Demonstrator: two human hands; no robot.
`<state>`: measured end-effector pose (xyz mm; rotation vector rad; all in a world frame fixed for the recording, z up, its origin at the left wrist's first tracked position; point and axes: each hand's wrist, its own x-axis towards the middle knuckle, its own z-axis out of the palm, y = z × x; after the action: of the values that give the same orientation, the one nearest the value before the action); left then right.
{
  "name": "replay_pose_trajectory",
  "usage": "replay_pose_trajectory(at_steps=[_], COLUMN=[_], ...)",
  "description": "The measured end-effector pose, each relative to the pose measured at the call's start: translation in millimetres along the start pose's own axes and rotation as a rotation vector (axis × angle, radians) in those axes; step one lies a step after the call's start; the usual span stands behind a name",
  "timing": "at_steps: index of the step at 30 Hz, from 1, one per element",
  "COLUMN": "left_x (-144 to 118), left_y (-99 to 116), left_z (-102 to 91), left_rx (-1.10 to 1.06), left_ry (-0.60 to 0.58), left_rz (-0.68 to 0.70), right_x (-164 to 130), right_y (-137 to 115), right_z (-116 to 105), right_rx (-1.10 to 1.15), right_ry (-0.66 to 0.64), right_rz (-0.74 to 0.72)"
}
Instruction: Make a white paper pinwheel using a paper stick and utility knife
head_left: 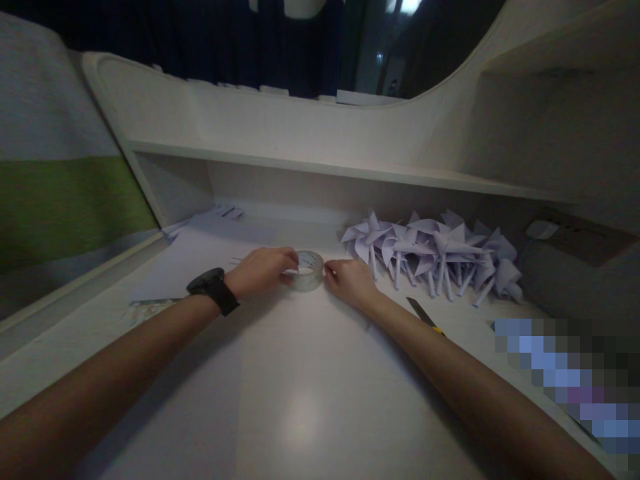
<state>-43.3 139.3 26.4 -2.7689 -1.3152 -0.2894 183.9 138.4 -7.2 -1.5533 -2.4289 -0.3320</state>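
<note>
Bare forearms (pixel 120 370), left hand (pixel 263 268) half-curled, gripping tape roll (pixel 307 283), right hand (pixel 351 280) pinched beside it, pinwheels (pixel 441 248) below shelf (pixel 300 167)

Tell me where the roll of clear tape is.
In the head view, the roll of clear tape is near the picture's middle, between the left hand and the right hand, with the paper pinwheels off to its right.

Dim light; glare (pixel 301 421) on the desk (pixel 360 400) toward its near edge, soft arm shadows (pixel 200 367), pixelation (pixel 565 380) at its right edge, wide-angle bowing
</note>
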Motion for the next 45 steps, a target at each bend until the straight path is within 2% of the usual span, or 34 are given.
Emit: replay_pose_trajectory(at_steps=[3, 5, 9, 11, 14, 17, 22, 27, 31, 35, 40, 45], left_x=[7.9, 12.9, 20.6, 23.2, 26.5, 30.0, 32.4, 29.2, 28.2, 28.5, 27.6, 25.3], left_y=[2.5, 6.5, 16.9, 22.4, 28.8, 32.5, 39.7, 51.2, 55.8, 55.1, 51.2, 50.2], left_z=[-6.6, -12.9, -26.3, -30.7, -31.6, -27.3, -21.4, -23.0, -21.9, -18.6, -15.4, -14.4], left_rx=[-0.117, -0.246, -0.572, -0.703, -0.773, -0.758, -0.656, -0.517, -0.495, -0.491, -0.478, -0.445], left_ry=[-0.049, -0.041, 0.073, 0.137, 0.212, 0.248, 0.254, 0.228, 0.212, 0.188, 0.157, 0.158], left_rz=[-0.083, -0.136, -0.152, -0.163, -0.189, -0.218, -0.269, -0.288, -0.338, -0.325, -0.251, -0.177], right_x=[2.3, 2.2, -6.7, -15.0, -27.2, -34.5, -35.5, -35.1, -38.4, -42.0, -42.8, -40.4], right_y=[5.3, 9.4, 12.3, 10.2, 4.7, -0.6, -6.6, -9.8, -8.1, -5.0, -1.7, 0.5], right_z=[1.7, 3.3, 1.4, -3.9, -15.6, -24.8, -24.6, -20.8, -21.2, -21.2, -21.1, -21.9], right_rx=[0.075, 0.190, 0.470, 0.534, 0.468, 0.368, 0.292, 0.268, 0.185, 0.153, 0.266, 0.453], right_ry=[0.014, 0.056, 0.242, 0.361, 0.554, 0.651, 0.630, 0.615, 0.581, 0.544, 0.510, 0.479], right_rz=[0.030, 0.051, 0.106, 0.114, 0.005, -0.135, -0.184, -0.121, -0.128, -0.158, -0.131, -0.039])
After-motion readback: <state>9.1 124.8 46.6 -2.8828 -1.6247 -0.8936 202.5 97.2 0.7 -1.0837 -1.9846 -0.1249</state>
